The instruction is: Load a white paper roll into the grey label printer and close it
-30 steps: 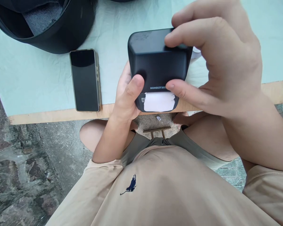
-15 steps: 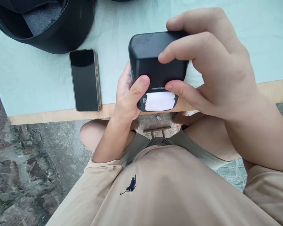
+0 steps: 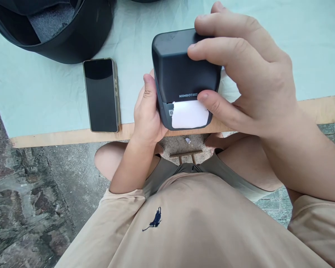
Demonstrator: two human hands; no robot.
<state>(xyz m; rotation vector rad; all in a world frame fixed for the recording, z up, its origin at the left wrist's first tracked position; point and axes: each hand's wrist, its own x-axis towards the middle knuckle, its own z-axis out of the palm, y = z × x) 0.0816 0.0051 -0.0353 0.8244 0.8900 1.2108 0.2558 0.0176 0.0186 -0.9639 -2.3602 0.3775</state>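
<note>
A black label printer (image 3: 188,76) marked NIIMBOT is held up over the table's front edge. White label paper (image 3: 190,114) with a ragged edge sticks out across its lower front. My left hand (image 3: 149,111) grips the printer's left side from below, the thumb raised along that side and the other fingers hidden behind. My right hand (image 3: 257,78) curls over the upper right, with fingertips on the printer's lid and the thumb by the brand name at the label's top right corner.
A phone (image 3: 100,95) with a dark screen lies on the pale green cloth (image 3: 134,44) to the left. Behind it stands an open black zippered case (image 3: 80,35). The wooden table edge (image 3: 72,138) runs across in front of my legs; a white scrap (image 3: 188,140) lies on the ground.
My left thumb has lifted off the printer's front and now lies along its left side. The printer has tilted slightly, showing more of the white paper. My right fingers have shifted a little upward.
</note>
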